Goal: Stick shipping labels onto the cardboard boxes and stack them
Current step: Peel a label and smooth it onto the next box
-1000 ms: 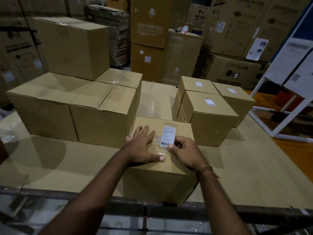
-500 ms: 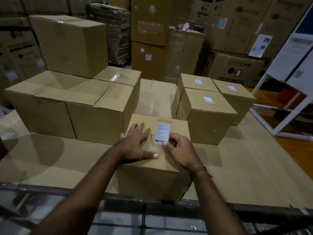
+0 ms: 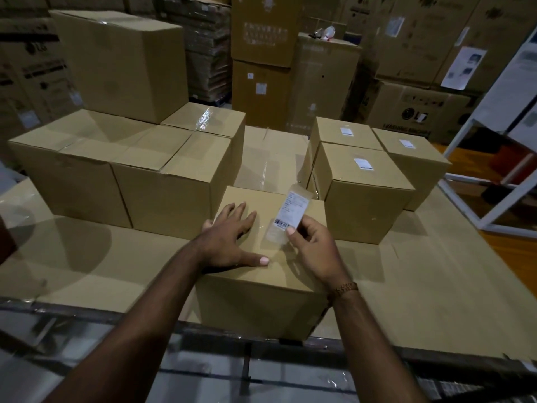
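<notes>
Label (image 3: 292, 214) is pinched at its barcode end by the right hand (image 3: 313, 248), lifted at 1 o'clock over the front box (image 3: 261, 274); left hand (image 3: 229, 239) lies flat, fingers relaxed. Looks like clear film around it, hard to tell. It could fold onto itself or land crooked.

Barcoded label (image 3: 291, 214) seemingly lifted above box (image 3: 261, 286)
</notes>
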The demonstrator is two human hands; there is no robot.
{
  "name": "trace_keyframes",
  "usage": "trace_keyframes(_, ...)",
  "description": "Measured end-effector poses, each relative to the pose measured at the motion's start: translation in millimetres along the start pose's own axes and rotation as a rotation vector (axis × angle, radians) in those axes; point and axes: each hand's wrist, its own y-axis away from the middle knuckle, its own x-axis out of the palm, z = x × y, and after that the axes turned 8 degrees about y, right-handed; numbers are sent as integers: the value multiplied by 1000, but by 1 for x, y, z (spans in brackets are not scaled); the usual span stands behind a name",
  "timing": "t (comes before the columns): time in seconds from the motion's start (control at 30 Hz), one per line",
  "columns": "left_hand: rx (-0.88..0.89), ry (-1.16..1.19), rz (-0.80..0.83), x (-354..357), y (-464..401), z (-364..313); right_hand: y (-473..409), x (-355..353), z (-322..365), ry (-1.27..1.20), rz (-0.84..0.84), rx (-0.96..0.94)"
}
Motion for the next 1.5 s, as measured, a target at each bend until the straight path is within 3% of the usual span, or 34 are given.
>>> trace_keyframes(0.17, 11, 16, -81, 4, 5, -2, 6, 4, 4, 41, 29, 16)
trace_keyframes(0.37, 75, 155, -348, 7, 37, 6, 7, 7, 15, 118, 15, 32)
trace_keyframes(0.53, 98, 370, -538, -3, 86, 36, 8, 28, 55, -83, -43, 12)
trace_keyframes(0.73, 39, 396, -749, -59, 157, 110, 18, 135, 125, -225, -4, -55)
trace_keyframes(1.17, -105, 612, -1167, -174, 323, 262, 42, 381, 221, -328, 291, -87)
trace_keyframes(1.5, -181, 752, -1269, -235, 339, 325, -7, 493, 266, -335, 262, -128)
